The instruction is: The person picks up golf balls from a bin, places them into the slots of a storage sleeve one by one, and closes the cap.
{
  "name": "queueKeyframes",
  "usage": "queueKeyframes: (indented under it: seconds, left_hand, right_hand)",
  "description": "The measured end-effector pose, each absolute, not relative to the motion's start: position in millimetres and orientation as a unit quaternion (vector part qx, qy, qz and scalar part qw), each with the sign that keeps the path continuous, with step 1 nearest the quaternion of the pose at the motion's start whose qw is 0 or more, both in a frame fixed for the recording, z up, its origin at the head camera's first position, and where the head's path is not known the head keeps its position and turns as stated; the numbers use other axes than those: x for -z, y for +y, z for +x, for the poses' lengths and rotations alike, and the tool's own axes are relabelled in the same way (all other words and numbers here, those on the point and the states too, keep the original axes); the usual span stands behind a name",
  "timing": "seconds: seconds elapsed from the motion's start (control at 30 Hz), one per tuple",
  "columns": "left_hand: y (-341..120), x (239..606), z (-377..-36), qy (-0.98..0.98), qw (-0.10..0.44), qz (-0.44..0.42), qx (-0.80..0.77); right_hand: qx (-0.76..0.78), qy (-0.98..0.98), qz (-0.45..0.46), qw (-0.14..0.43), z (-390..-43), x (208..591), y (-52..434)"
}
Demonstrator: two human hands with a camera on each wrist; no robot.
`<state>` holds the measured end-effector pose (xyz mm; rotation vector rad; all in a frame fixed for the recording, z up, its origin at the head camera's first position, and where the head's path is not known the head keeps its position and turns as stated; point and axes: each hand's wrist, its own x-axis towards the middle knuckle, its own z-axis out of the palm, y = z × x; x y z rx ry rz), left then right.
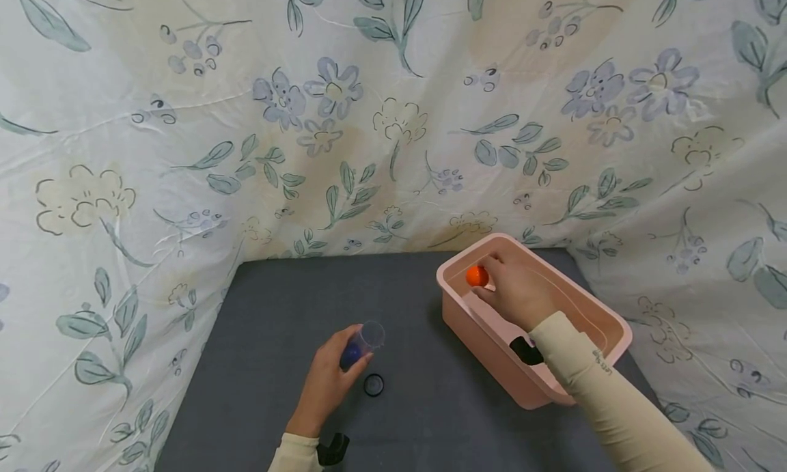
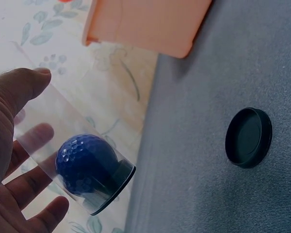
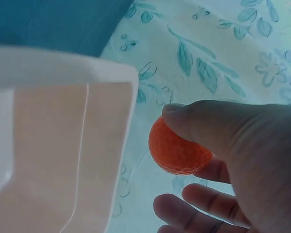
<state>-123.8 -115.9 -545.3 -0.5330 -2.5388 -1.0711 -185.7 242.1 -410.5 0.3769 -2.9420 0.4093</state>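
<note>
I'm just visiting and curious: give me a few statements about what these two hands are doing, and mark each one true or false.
1. The left hand holds a clear tube with a blue ball inside. True.
2. The right hand pinches a green ball. False: it is an orange ball.
3. The black cap is on the tube. False: it lies on the grey table.
4. The right hand is over the pink bin. True.

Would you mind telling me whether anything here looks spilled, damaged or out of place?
Nothing looks spilled or damaged. The only loose item is the black cap, lying on the grey table beside the clear tube with its blue ball in the left hand. The right hand holds an orange ball over the pink bin.
</note>
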Motion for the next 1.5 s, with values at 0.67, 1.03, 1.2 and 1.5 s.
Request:
queueKeyframes:
  seconds: [0.67,1.03,1.2,1.5]
  left_hand:
    - [-114.0,544.3,-125.2,-0.892,0.162,-0.19,0.378]
    - [-111.9,541.7,-123.1,-0.896,0.16,-0.181,0.373]
    - [-111.6,541.6,-122.6,-0.897,0.163,-0.18,0.371]
    - [-111.2,542.9,-122.6,-0.894,0.159,-0.183,0.377]
  right_hand:
    - [-0.268,-0.946,0.161,0.081,-167.1,432.2,197.6]
    - [-0.297,-0.929,0.209,0.069,-157.4,440.4,171.7]
    - [-0.306,-0.922,0.226,0.069,-154.0,444.1,163.6]
    - [-0.339,-0.906,0.244,0.069,-146.5,445.6,150.5]
